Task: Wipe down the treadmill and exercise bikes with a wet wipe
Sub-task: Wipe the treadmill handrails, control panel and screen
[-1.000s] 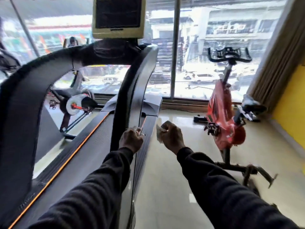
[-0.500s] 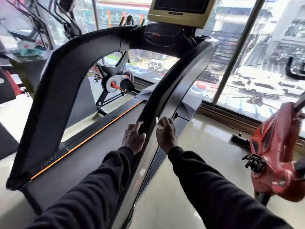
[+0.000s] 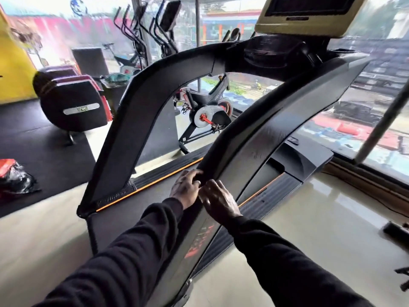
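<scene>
Evidently both hands meet low on the right upright of the treadmill (image 3: 254, 138), the broad black arm that sweeps up toward the console (image 3: 309, 16) at the far right. The left hand (image 3: 186, 189) curls its fingers (image 3: 194, 175) round the near edge of that upright, and I judge it is there to steady the person as they lean in over the deck. The right hand (image 3: 218, 201) lies just beside it, touching it, palm down on the flat face of the upright with fingers spread narrowly, which looks like pressing for a wiping stroke. The wet wipe itself does not show from where I stand; if it is anywhere it is hidden under the right palm, so I cannot tell whether those fingers hold it. One exercise bike (image 3: 205, 111) stands beyond the treadmill, seen through the gap between the two uprights, well apart from both hands and, by my guess, not yet reached. A dark padded seat (image 3: 73, 103) sits far left on the black mat
</scene>
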Available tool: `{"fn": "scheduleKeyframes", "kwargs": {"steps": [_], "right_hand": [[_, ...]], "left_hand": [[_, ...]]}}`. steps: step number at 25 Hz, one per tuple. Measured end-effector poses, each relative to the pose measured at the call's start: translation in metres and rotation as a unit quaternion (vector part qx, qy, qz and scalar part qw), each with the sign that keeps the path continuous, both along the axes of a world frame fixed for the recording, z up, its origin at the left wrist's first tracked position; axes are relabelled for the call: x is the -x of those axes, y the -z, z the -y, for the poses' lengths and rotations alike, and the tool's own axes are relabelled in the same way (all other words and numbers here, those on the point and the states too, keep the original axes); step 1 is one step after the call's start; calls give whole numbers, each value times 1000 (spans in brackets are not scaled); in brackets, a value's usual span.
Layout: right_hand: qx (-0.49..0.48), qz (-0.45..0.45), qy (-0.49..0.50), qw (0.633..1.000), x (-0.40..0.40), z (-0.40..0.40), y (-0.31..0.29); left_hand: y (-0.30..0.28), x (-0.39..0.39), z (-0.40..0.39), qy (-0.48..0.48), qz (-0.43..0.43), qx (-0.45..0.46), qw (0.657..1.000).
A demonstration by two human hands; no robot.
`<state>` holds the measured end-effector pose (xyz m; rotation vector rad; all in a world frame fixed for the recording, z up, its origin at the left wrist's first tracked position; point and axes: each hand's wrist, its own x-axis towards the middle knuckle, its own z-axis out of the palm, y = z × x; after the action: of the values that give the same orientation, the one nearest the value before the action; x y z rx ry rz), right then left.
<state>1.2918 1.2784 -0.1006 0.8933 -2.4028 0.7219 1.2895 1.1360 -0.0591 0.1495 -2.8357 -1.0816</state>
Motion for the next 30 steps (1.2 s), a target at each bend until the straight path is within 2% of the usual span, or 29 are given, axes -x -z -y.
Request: {"fn": "scheduleKeyframes", "kwargs": {"steps": [5, 9, 10, 11, 13, 15, 18, 20, 24, 26, 28, 30], "right_hand": [[125, -25, 111, 986, 46, -21, -34], [45, -14, 5, 999, 28, -29, -14], [39, -10, 6, 999, 39, -34, -18], [64, -8, 27, 998, 48, -37, -28], [137, -8, 135, 981, 67, -37, -44], [142, -16, 185, 972, 69, -29, -47], [60, -60, 93, 992, 49, -28, -29], [49, -68, 62, 995, 56, -40, -40], [174, -41, 207, 962, 88, -49, -74], [147, -57, 165, 973, 84, -39, -69], [63, -96, 60, 992, 72, -41, -50], [31, -123, -2, 992, 83, -65, -50]], "left_hand": [[-5, 23, -10, -25, -12, -31, 999], [-6, 38, -22, -64, -18, -6, 998], [-2, 44, -23, -70, -23, 1, 997], [1, 46, -22, -76, -32, 11, 997], [1, 49, -24, -72, -56, 7, 996], [-6, 50, -30, -56, -108, -3, 993], [-13, 53, -39, -36, -148, -7, 988], [-13, 56, -40, -40, -151, -10, 988], [-22, 63, -46, -28, -163, -15, 986], [-31, 71, -54, -23, -181, -27, 983], [-39, 79, -61, -30, -192, -41, 980], [-45, 83, -71, -49, -207, -46, 976]]}}
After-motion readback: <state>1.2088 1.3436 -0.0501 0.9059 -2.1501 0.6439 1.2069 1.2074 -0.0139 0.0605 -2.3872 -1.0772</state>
